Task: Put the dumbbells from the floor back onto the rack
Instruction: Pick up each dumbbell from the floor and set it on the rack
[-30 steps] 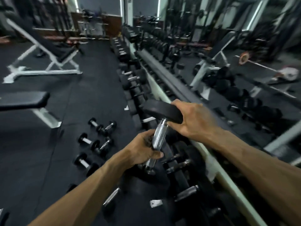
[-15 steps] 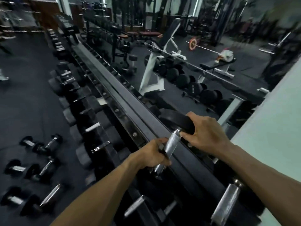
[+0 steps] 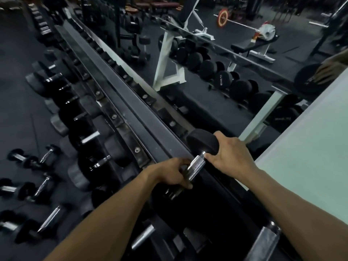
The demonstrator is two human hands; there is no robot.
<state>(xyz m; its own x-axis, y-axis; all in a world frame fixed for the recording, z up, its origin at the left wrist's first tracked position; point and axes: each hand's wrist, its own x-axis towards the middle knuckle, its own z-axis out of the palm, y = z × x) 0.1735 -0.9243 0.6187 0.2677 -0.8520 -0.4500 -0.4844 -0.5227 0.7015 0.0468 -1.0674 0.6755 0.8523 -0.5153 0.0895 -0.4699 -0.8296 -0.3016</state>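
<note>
Dumbbell looks heavy, rigid; our left hand wraps knurled handle, right hand cups far head.

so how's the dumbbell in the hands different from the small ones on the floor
The held dumbbell is off the floor, at the rack; the floor dumbbells lie loose on the mat. The left hand grips its handle and the right hand holds its head; nobody touches the floor ones. Its head looks far bigger. Both have black heads and shiny metal handles.
</note>
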